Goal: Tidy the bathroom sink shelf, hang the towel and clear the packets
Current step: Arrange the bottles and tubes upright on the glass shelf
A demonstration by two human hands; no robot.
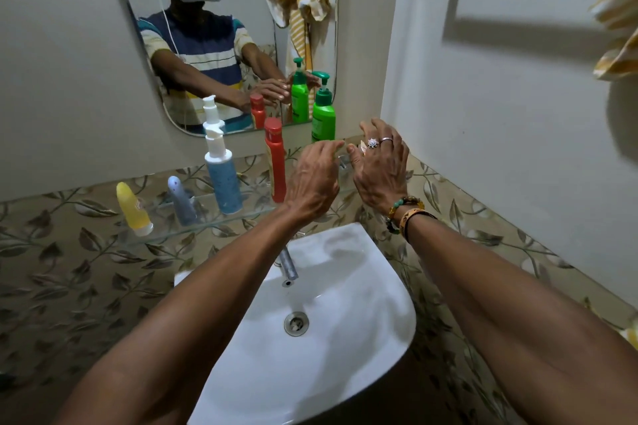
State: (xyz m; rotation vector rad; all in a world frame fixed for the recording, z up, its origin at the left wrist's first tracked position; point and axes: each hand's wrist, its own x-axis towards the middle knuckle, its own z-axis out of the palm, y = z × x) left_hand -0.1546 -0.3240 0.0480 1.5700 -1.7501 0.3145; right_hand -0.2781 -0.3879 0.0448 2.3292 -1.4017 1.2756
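Both hands are at the right end of the glass shelf (221,217): left hand (312,179) has its fingers curled loosely on nothing, right hand (379,166) is pinching what looks like a small packet (363,147), though it's mostly hidden. Bottles already stand in a row off to the left of the hands, so the shelf looks mostly sorted. Towel (618,28) is up right, cut off by the frame, so can't tell if it's hung properly. More packets could be behind the hands.

A white sink (362,338) sits below with a metal tap (288,267) and a round drain (296,323). A mirror (214,55) hangs above.
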